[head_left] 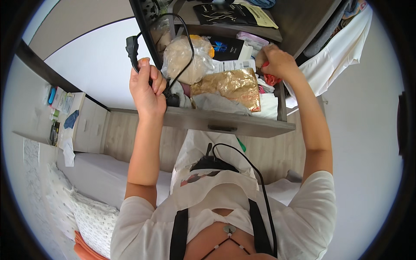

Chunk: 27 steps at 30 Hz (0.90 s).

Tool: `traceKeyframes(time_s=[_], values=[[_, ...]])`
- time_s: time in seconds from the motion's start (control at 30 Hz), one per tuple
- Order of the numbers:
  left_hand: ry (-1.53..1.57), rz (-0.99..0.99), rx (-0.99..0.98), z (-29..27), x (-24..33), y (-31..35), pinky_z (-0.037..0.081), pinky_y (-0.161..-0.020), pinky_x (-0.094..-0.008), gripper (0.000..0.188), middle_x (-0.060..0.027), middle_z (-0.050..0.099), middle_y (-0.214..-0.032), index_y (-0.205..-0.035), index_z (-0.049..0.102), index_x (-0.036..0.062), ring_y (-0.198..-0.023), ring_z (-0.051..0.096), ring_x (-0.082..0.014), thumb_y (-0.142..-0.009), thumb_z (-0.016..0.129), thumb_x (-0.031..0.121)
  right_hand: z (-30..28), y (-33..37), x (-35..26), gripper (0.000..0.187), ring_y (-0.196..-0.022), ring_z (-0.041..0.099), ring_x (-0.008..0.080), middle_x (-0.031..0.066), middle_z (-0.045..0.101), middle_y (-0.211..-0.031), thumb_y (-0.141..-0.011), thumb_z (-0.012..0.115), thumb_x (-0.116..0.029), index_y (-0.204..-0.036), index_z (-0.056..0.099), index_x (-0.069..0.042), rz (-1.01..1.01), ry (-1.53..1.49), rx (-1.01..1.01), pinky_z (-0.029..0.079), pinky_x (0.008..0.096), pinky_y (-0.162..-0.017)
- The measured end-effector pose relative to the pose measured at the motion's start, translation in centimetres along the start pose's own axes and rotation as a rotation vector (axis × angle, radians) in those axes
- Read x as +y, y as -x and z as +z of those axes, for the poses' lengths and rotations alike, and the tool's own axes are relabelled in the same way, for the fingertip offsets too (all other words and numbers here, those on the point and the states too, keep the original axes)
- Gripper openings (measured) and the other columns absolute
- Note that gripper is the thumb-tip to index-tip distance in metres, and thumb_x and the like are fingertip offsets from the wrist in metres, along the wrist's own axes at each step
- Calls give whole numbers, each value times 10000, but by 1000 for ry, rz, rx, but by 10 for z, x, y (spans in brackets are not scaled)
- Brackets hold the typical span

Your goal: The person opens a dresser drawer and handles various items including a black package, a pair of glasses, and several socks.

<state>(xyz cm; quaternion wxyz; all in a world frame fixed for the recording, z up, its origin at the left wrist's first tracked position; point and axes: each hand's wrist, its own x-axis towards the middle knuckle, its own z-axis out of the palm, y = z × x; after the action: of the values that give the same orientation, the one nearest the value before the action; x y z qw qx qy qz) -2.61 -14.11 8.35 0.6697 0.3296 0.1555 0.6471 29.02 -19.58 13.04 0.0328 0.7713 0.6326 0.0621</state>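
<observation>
So the left hand (148, 89) is up at the left of the drawer, fingers curled closed around a black cable (191, 47), thumb pointing to the far side. The plug (131, 50) sticks out past the thumb, and the cable loops far and right over a clear bag (186, 60) of beige stuff, then comes back toward a black block (172, 100) just beside the heel of that hand. Can't tell if the hand touches the block.

The right hand (279, 63) is down at the right side of the drawer (182, 118), fingers bent in, right by a red bundle (271, 79). They look partly curled, but the tips are hidden, so I can't say if it's actually got hold of anything.

The drawer's pulled open and packed: gold packet (232, 84) in the middle, grey cloth (221, 104) on its near side, black box (225, 47) with a blue design on the far side, lilac packet (252, 40) far right. There's a black packet (234, 15) on the shelf beyond, and a white cloth (342, 56) hanging off to the right.
</observation>
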Motion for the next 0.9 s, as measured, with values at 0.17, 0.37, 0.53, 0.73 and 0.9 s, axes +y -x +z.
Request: traceKeyframes(time_s=[0.17,0.37,0.53,0.73,0.9], values=[[-12,86,11,2,-2,2,194,-371,-193,160,-18,441,-622,-967,489,30,-422,269,-56,-909,449,174,-16,17,8,542,-911,564,323,169,518,-1044,-655,627,-205,-1158,488,-58,-59,-33,451,472,379,-770],[60,108,-14,-3,-4,1,218,-396,-208,228,-41,474,-660,-985,486,18,-453,282,-76,-932,397,221,-28,33,10,500,-883,549,255,143,535,-934,-615,688,-178,-1059,562,13,-98,-442,560,429,294,-797],[90,23,-134,-5,-5,-3,295,-464,-231,275,-59,521,-705,-1021,485,23,-516,362,-109,-937,375,261,-13,49,-3,458,-967,515,201,107,528,-1057,-658,673,-138,-1061,550,41,-156,-895,431,387,275,-863],[-5,-53,-208,-3,-10,-5,416,-644,-284,288,-65,557,-777,-1041,473,49,-662,497,-149,-936,370,296,-10,69,-4,397,-934,513,127,59,540,-1039,-713,594,-44,-1095,490,-24,-45,-1474,200,402,254,-831],[-22,-248,-268,-11,-7,-22,471,-769,-320,295,-61,574,-817,-1056,472,52,-748,557,-153,-942,343,292,-3,71,6,404,-944,514,119,64,541,-1037,-752,557,-50,-1140,449,-21,-65,-1631,281,409,247,-825]])
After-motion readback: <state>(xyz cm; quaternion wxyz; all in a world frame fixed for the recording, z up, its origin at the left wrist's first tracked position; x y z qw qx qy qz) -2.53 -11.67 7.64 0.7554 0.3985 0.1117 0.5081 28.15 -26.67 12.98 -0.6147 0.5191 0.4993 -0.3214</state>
